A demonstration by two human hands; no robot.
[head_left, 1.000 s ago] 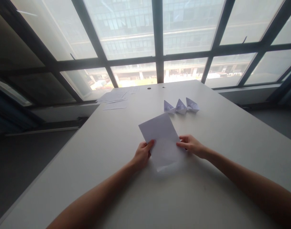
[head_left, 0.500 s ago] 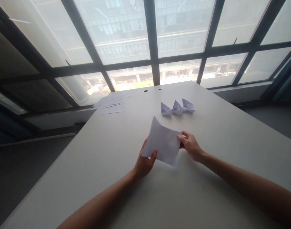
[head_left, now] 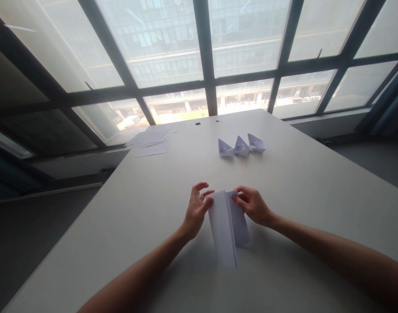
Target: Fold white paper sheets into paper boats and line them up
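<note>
A white sheet of paper (head_left: 222, 226), partly folded with a crease running down it, is held upright above the table between both hands. My left hand (head_left: 196, 213) pinches its upper left corner with the thumb in front, the other fingers raised behind. On the other side, my right hand (head_left: 255, 206) grips the upper right edge between thumb and fingers. The paper's lower end is slightly blurred. Beyond the hands, three folded paper boats (head_left: 242, 147) stand in a row.
The white table (head_left: 120, 230) stretches forward to large framed windows (head_left: 172, 48). Several loose sheets of paper (head_left: 151, 143) lie overlapping at its far left. Two small dark holes (head_left: 198, 124) show near the far edge.
The paper has gone from a broad, nearly flat face to a narrow shape bent along a crease. My left hand has moved up to its top corner. The boats stay in place.
</note>
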